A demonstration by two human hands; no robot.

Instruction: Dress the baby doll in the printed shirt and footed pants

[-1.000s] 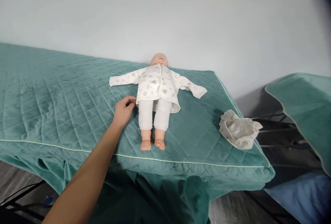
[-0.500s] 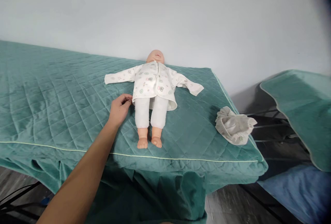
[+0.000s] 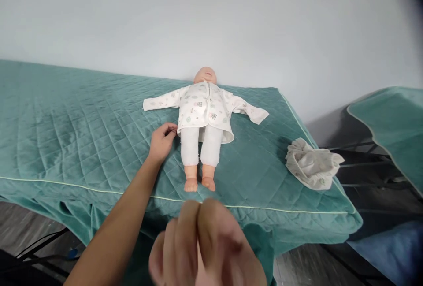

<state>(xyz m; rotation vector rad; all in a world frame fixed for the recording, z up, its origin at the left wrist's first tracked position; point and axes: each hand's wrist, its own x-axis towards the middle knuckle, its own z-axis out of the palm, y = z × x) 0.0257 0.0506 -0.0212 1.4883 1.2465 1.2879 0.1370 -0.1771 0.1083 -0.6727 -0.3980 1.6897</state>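
Observation:
A baby doll (image 3: 205, 74) lies on its back on the green quilted bed cover, feet towards me. It wears a white printed baby jacket (image 3: 198, 109) with both sleeves spread out and white leg coverings (image 3: 210, 145). At the jacket's lower left corner, the thumb and fingers of my left hand (image 3: 162, 141) are pinched together on the hem. Close to the camera, below the doll's feet, my right hand (image 3: 208, 246) is blurred, its fingers curled and pressed together. Whether it holds anything cannot be made out.
Crumpled pale printed cloth (image 3: 312, 165) lies at the right edge of the quilted bed cover (image 3: 82, 123). Behind the bed rises a pale wall (image 3: 165, 21). To the right are another green cover (image 3: 393, 123) and blue fabric (image 3: 393, 253).
My right hand has come up into view at the bottom centre, fingers together. My left hand stays at the jacket hem. The whole scene has shifted slightly rightward with the camera.

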